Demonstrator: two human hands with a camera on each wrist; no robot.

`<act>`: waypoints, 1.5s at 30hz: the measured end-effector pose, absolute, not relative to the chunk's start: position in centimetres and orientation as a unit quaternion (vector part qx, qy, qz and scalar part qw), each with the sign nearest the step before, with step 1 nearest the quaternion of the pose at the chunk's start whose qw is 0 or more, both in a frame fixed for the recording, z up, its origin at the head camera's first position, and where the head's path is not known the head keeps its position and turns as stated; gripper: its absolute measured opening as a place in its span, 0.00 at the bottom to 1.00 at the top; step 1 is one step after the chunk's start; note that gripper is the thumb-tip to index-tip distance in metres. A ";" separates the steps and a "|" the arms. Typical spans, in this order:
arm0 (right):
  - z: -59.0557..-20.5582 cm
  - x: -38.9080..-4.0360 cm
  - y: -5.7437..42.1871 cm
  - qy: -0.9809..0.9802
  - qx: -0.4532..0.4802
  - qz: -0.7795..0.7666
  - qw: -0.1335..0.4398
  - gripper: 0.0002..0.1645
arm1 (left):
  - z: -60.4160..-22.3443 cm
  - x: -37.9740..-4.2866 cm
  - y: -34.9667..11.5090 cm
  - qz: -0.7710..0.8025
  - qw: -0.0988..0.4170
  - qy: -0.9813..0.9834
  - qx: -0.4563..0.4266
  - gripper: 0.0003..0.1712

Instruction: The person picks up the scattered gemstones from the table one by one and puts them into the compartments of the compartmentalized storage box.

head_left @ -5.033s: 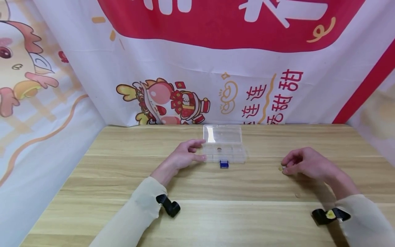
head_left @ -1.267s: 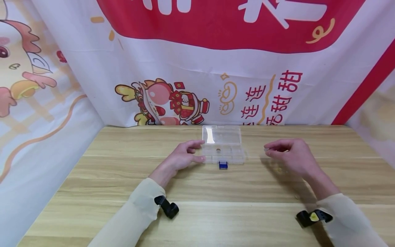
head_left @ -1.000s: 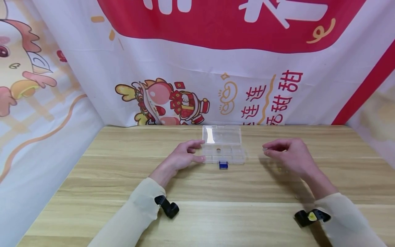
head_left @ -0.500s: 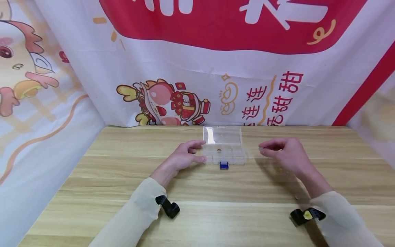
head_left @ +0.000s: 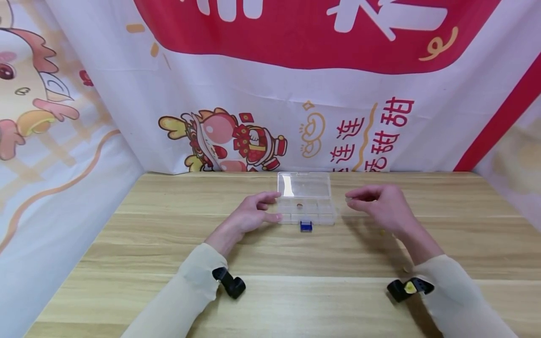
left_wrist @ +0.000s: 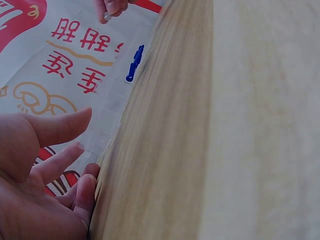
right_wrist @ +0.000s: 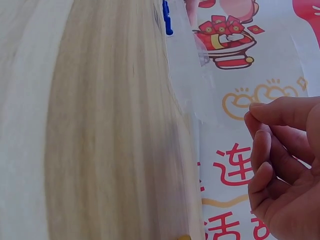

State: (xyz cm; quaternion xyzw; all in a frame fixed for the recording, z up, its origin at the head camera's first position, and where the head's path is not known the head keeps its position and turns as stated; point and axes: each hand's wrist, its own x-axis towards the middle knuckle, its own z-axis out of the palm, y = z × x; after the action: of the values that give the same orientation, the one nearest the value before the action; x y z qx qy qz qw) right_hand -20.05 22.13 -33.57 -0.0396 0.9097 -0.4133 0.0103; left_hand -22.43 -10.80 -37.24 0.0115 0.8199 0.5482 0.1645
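Observation:
A clear plastic compartment box [head_left: 320, 218] lies on the table with its lid [head_left: 313, 184] raised at the back and a blue latch [head_left: 306, 226] in front. One back compartment holds a small brownish piece [head_left: 299, 205]. My left hand [head_left: 250, 213] rests at the box's left end, thumb and index finger extended and touching its edge. To the right of the box, above the table, my right hand [head_left: 386, 206] pinches a small silvery-white piece [left_wrist: 107, 16] between thumb and fingertips. What kind of piece it is cannot be told. In the right wrist view the fingertips mostly hide it.
A tiny yellow piece [head_left: 382, 232] lies on the wooden table [head_left: 296, 300] below my right hand, and another small pale piece [head_left: 405, 269] lies nearer. A printed cloth [head_left: 236, 84] hangs along the back edge and the sides.
My right hand came up from the table on the right with the silvery-white piece, leaving a yellow piece there, and moved left towards the box. The left hand has stayed at the box.

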 end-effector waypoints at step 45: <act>-34.8 -20.8 19.0 0.908 -0.039 -0.413 0.061 0.12 | -37.3 -22.6 -10.9 0.550 0.169 0.818 0.019 0.36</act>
State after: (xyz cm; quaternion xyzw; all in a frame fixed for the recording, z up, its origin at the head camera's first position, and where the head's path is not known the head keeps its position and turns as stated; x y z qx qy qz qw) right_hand -20.77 18.98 -34.77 -0.0385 0.9079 -0.4128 0.0611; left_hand -22.59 -10.85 -37.26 0.0187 0.8177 0.5498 0.1693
